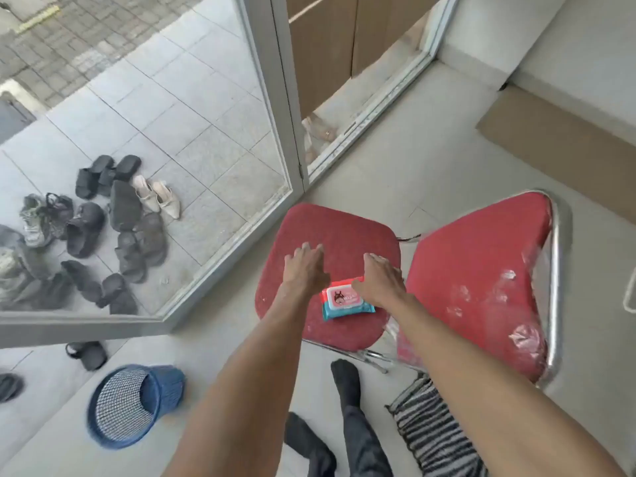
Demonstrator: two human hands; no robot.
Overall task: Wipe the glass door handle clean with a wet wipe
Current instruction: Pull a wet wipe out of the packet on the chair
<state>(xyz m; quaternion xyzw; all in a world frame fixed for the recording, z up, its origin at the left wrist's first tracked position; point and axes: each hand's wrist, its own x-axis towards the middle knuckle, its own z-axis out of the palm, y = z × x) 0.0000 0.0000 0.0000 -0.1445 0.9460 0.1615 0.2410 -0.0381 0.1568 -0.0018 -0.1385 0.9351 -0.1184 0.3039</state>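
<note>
A pack of wet wipes (344,301), pink lid on a teal and red wrapper, lies on the seat of a red chair (330,232). My left hand (306,268) hovers just left of the pack, fingers spread, holding nothing. My right hand (380,280) is over the pack's right edge, fingers apart, empty; whether it touches the pack I cannot tell. The glass door (172,132) with its grey frame stands to the left. Its handle is not in view.
A second red chair (481,284) with torn plastic wrap stands to the right. A blue mesh basket (134,404) lies on the floor at lower left. Several shoes (113,218) sit outside the glass. A striped mat (433,428) and my socked feet are below. Cardboard (564,139) lies at right.
</note>
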